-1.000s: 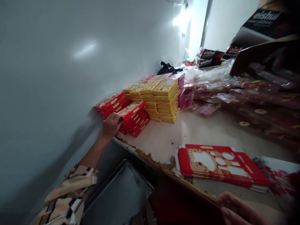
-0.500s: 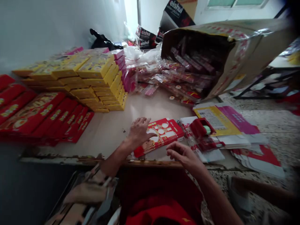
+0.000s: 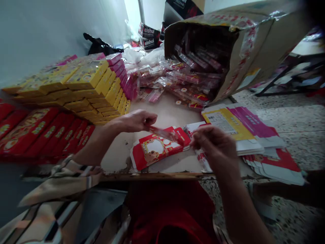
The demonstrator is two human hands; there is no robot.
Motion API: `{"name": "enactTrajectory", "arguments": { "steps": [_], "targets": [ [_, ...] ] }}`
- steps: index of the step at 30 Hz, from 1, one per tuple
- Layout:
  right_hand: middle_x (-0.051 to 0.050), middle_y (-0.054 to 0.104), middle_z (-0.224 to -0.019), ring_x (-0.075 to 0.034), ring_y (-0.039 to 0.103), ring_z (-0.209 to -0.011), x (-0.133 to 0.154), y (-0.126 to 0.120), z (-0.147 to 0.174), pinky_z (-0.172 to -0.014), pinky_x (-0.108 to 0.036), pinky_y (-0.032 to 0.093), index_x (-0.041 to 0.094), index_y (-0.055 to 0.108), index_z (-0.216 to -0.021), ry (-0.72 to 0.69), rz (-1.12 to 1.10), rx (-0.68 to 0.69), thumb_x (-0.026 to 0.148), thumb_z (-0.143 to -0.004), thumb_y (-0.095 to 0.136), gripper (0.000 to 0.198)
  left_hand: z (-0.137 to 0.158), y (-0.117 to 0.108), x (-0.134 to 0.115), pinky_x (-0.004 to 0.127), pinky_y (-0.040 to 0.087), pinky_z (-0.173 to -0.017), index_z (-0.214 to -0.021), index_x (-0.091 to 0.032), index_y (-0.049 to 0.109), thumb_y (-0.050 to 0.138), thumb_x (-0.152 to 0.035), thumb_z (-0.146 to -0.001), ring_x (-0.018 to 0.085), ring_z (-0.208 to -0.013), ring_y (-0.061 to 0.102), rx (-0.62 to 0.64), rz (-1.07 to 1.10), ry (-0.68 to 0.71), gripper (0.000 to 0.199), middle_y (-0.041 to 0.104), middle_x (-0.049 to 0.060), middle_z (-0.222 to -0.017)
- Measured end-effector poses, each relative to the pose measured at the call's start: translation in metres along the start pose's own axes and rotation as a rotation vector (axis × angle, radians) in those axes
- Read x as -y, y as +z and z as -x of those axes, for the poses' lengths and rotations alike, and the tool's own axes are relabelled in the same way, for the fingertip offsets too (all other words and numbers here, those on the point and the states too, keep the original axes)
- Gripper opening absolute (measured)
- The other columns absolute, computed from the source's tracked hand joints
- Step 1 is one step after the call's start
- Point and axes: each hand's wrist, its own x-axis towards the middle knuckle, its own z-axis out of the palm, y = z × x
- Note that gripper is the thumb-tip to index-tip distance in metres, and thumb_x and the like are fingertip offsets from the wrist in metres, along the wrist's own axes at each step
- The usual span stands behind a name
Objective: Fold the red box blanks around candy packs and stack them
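the left hand (image 3: 138, 120) pinches a clear strip (image 3: 164, 133) over the flat red boxes (image 3: 152, 152), the blurred right hand (image 3: 217, 144) near its far end, grip untellable; slack could make it sag and snag.

Head camera looks forward and down, seemingly near the table (image 3: 114, 156).

One left hand (image 3: 135, 121), one right hand (image 3: 215, 144), one clear strip (image 3: 164, 133), one pile of flat red cartons (image 3: 154, 152), one big tipped box (image 3: 264, 51), one black bag (image 3: 101, 46).
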Motion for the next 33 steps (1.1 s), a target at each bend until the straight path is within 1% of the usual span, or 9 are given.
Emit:
{"name": "enactTrajectory", "arguments": {
  "steps": [4,8,10,17,23,25,28,31,33],
  "targets": [
    [-0.002,0.076,-0.093,-0.015,0.072,-0.085,0.036,0.017,-0.04,-0.084,-0.031,0.058,0.02,0.07,-0.109,-0.323,0.095,0.111,0.02,-0.099,0.058,0.017,0.037,0.002,-0.036,0.032,0.042,-0.081,-0.073,-0.02,0.058,0.05,-0.001,-0.089,0.02,-0.092,0.055,-0.053,-0.404,0.36,0.026,0.063,0.003,-0.088],
    [-0.012,0.069,-0.133,-0.024,0.063,-0.126,0.004,0.062,-0.05,-0.109,-0.042,0.049,0.015,0.063,-0.132,-0.452,0.425,0.646,0.011,-0.096,0.056,0.038,0.077,0.035,-0.048,0.035,0.047,-0.091,-0.083,-0.024,0.065,0.063,-0.02,-0.097,0.022,-0.1,0.057,-0.093,-0.587,0.582,0.014,0.069,0.003,-0.095],
    [-0.017,0.064,-0.141,-0.027,0.059,-0.132,-0.017,0.076,-0.036,-0.112,-0.046,0.047,0.013,0.057,-0.141,-0.434,0.528,0.754,0.019,-0.1,0.057,0.042,0.096,0.047,-0.047,0.035,0.048,-0.096,-0.087,-0.026,0.067,0.064,-0.02,-0.097,0.02,-0.103,0.059,-0.14,-0.589,0.643,0.013,0.071,0.002,-0.097],
    [-0.02,0.059,-0.142,-0.038,0.055,-0.131,-0.034,0.055,0.036,-0.111,-0.054,0.045,0.017,0.054,-0.146,-0.35,0.715,0.439,0.037,-0.071,0.093,0.087,0.126,0.081,-0.052,0.03,0.053,-0.105,-0.092,-0.033,0.07,0.059,-0.019,-0.098,0.016,-0.106,0.066,-0.048,-0.409,0.791,0.019,0.076,-0.003,-0.11],
    [-0.006,0.074,-0.087,-0.026,0.067,-0.079,-0.036,0.01,0.11,-0.07,-0.036,0.056,0.02,0.075,-0.095,0.184,0.524,0.3,0.047,-0.068,0.091,0.041,0.12,0.116,-0.058,0.026,0.048,-0.115,-0.098,-0.037,0.069,0.063,-0.016,-0.092,0.015,-0.113,0.065,-0.161,-0.134,0.957,0.023,0.075,-0.005,-0.117],
    [-0.003,0.074,-0.079,-0.024,0.067,-0.072,-0.032,-0.013,0.13,-0.065,-0.032,0.055,0.02,0.078,-0.084,0.325,0.392,0.309,0.043,-0.074,0.087,0.026,0.109,0.126,-0.054,0.033,0.045,-0.12,-0.106,-0.036,0.069,0.061,-0.017,-0.094,0.017,-0.119,0.063,-0.282,-0.15,0.792,0.024,0.073,-0.002,-0.123],
    [-0.003,0.075,-0.074,-0.024,0.069,-0.072,-0.025,-0.041,0.155,-0.068,-0.033,0.056,0.021,0.079,-0.072,0.372,0.345,0.315,0.039,-0.073,0.086,0.019,0.075,0.142,-0.045,0.056,0.032,-0.126,-0.136,-0.027,0.059,0.07,-0.034,-0.092,0.032,-0.145,0.045,-0.382,-0.197,0.272,0.046,0.055,0.014,-0.151],
    [-0.004,0.076,-0.074,-0.026,0.071,-0.073,-0.026,-0.05,0.174,-0.069,-0.033,0.057,0.023,0.081,-0.072,0.454,0.324,0.312,0.039,-0.073,0.085,0.017,0.034,0.152,-0.036,0.075,0.02,-0.12,-0.163,-0.022,0.026,0.086,-0.063,-0.068,0.051,-0.157,0.015,-0.194,-0.178,-0.151,0.12,0.02,0.027,-0.17],
    [-0.004,0.078,-0.078,-0.027,0.072,-0.077,-0.03,-0.047,0.183,-0.072,-0.034,0.058,0.024,0.082,-0.075,0.498,0.313,0.314,0.04,-0.074,0.084,0.016,0.013,0.15,-0.03,0.079,0.022,-0.115,-0.166,-0.024,0.016,0.086,-0.073,-0.059,0.057,-0.156,0.011,-0.02,-0.161,-0.288,0.137,0.014,0.029,-0.171]
  ]
}}
